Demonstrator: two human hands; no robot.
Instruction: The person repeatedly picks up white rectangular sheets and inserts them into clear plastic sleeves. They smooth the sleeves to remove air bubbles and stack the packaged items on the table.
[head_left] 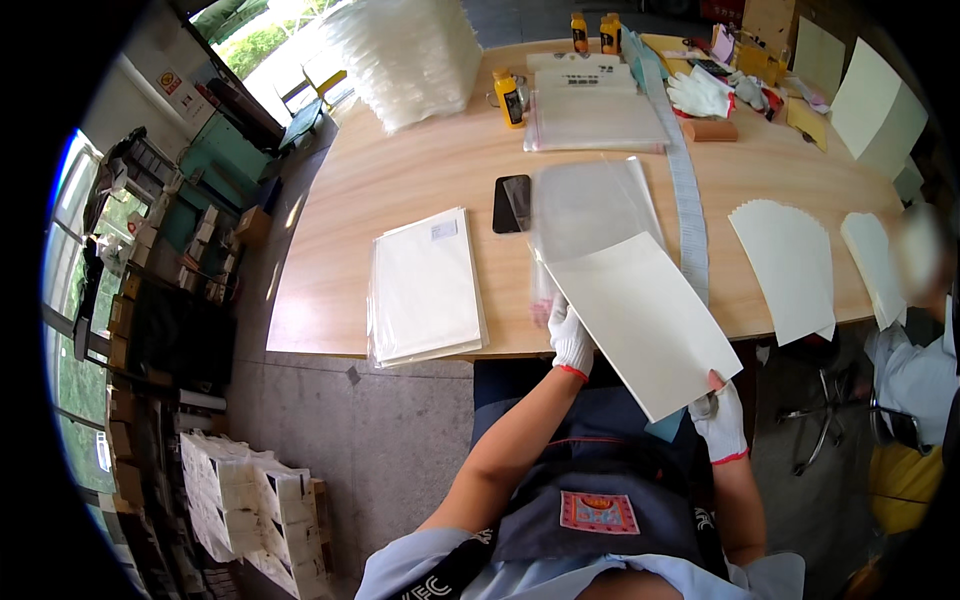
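A stack of white card sheets [650,325] is tilted in front of me, its far end over a pile of clear plastic bags [590,200]. My right hand [718,415], in a white glove with bare fingertips, grips the near right corner of the card, thumb on top. At the card's left edge my left hand [572,340], also gloved, is closed at the near edge of the top bag; its fingers are partly hidden. Whether the card's far end is inside the bag I cannot tell. Bagged white sheets [428,285] lie stacked to the left.
A black phone [511,204] lies beside the bags. Fanned white cards [785,265] are on the right, near another person's sleeve [915,370]. Farther back are more bags [595,118], an orange bottle [508,98], gloves [700,93] and a tall white stack [400,60].
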